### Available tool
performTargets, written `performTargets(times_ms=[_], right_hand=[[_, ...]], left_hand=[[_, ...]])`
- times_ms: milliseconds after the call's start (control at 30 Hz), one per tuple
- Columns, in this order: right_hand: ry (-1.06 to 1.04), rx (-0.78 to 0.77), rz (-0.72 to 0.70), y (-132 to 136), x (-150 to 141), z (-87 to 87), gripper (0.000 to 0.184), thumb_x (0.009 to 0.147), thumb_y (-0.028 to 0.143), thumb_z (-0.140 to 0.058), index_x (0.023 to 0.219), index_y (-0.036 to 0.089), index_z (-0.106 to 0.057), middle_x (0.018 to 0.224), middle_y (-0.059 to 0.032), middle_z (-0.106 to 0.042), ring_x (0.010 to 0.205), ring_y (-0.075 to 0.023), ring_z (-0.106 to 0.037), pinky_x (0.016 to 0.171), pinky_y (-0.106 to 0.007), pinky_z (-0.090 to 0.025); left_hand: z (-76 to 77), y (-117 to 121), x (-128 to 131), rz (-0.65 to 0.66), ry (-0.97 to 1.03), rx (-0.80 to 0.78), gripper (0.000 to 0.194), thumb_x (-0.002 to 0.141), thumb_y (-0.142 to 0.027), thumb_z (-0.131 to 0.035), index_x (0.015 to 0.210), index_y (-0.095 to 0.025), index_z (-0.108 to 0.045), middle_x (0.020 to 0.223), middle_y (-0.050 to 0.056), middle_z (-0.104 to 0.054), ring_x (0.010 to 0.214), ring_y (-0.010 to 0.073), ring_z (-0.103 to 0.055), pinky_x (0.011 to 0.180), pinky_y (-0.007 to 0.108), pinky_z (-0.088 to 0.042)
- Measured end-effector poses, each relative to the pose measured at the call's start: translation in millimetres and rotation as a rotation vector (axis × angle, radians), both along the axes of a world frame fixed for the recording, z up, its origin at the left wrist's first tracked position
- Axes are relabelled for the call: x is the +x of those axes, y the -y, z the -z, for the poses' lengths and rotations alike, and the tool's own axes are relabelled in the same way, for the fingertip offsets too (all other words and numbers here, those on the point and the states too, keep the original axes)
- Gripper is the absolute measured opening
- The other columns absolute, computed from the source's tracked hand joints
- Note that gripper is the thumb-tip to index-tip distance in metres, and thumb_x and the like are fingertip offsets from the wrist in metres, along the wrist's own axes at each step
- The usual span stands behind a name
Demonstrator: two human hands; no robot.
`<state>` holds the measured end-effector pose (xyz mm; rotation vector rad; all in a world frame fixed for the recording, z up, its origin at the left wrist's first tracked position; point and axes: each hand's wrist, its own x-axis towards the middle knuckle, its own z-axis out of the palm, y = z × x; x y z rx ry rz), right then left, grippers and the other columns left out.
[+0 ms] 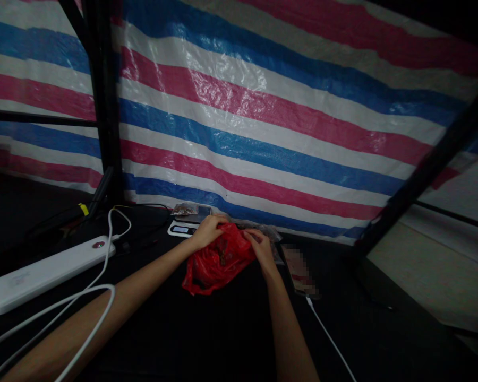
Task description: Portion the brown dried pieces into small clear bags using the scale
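Observation:
A crumpled red plastic bag (215, 270) lies on the dark surface in front of me, its mouth spread. Small brownish bits, too dim to name, show inside it. My left hand (209, 232) is closed on the bag's far left edge. On the right edge, my right hand (261, 246) pinches the plastic between thumb and fingers. Just behind my left hand sits a small white digital scale (182, 229) with a lit display. A clear packet (186, 209) with brownish contents rests at its back.
A long white power bank (51, 270) with a white cable (110, 228) lies at left. A phone (300, 270) on a charging cable (330, 337) lies right of my right hand. Striped plastic sheeting (242, 143) hangs behind, between dark frame posts (103, 106).

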<state>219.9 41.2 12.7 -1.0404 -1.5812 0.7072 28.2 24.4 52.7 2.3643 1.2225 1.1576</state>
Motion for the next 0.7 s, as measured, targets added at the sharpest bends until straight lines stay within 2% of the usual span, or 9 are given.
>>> performTargets(times_ms=[167,267,367,500,567,633,700], right_hand=[[-0.056,0.050,0.114,2,0,-1.6,0.038,0.064,0.028,-0.060,0.100,0.019,-0.061,0.105,-0.0074,-0.056,0.097,-0.0207,-0.051,0.087,-0.035,-0.039],[-0.025,0.101,0.048,9,-5,-7.4,0.049,0.062,0.028,-0.063,0.110,0.022,-0.057,0.105,-0.0059,-0.051,0.095,-0.0190,-0.051,0.084,-0.032,-0.041],[0.049,0.173,0.028,20,-11,-14.6,0.057,0.062,0.027,-0.064,0.117,0.027,-0.050,0.102,-0.0031,-0.048,0.085,-0.0155,-0.052,0.077,-0.029,-0.043],[0.018,0.267,0.143,30,-14,-21.4,0.035,0.077,0.035,-0.049,0.110,0.025,-0.057,0.094,-0.0029,-0.048,0.084,-0.0152,-0.050,0.076,-0.029,-0.041],[-0.009,0.286,0.213,30,-12,-22.7,0.032,0.080,0.038,-0.045,0.102,0.022,-0.062,0.090,-0.0032,-0.047,0.084,-0.0157,-0.049,0.076,-0.029,-0.041],[0.032,0.288,0.223,28,-11,-22.1,0.031,0.075,0.041,-0.052,0.096,0.022,-0.064,0.088,-0.0029,-0.047,0.081,-0.0159,-0.049,0.073,-0.029,-0.041],[0.121,0.285,0.182,25,-13,-19.8,0.034,0.064,0.042,-0.064,0.090,0.021,-0.066,0.086,-0.0023,-0.048,0.078,-0.0161,-0.049,0.070,-0.028,-0.041]], left_hand=[[0.9,-7,1,-0.248,-0.004,0.015,0.015,0.072,-0.018,-0.051,0.078,-0.015,-0.064,0.082,0.004,-0.065,0.078,0.0171,-0.057,0.072,0.025,-0.040],[0.7,-12,1,-0.424,-0.020,-0.009,0.017,0.074,-0.023,-0.049,0.080,-0.015,-0.063,0.080,0.005,-0.065,0.077,0.0183,-0.058,0.071,0.025,-0.040],[-1.1,-13,2,-0.531,-0.068,-0.041,0.017,0.075,-0.022,-0.048,0.083,-0.016,-0.061,0.079,0.006,-0.065,0.079,0.0197,-0.059,0.070,0.026,-0.040],[-4.2,-14,1,-0.603,-0.114,-0.077,0.018,0.077,-0.027,-0.046,0.085,-0.017,-0.059,0.083,0.007,-0.065,0.084,0.0213,-0.059,0.070,0.027,-0.039],[-4.7,-13,0,-0.610,-0.147,-0.095,0.018,0.078,-0.029,-0.045,0.082,-0.018,-0.059,0.082,0.007,-0.065,0.083,0.0215,-0.059,0.070,0.027,-0.039],[-4.4,-13,-1,-0.607,-0.169,-0.105,0.017,0.079,-0.029,-0.045,0.082,-0.018,-0.058,0.081,0.006,-0.065,0.082,0.0211,-0.059,0.070,0.026,-0.039],[-3.4,-12,-1,-0.604,-0.178,-0.110,0.015,0.078,-0.026,-0.045,0.084,-0.019,-0.057,0.081,0.006,-0.064,0.082,0.0203,-0.059,0.070,0.026,-0.039]])
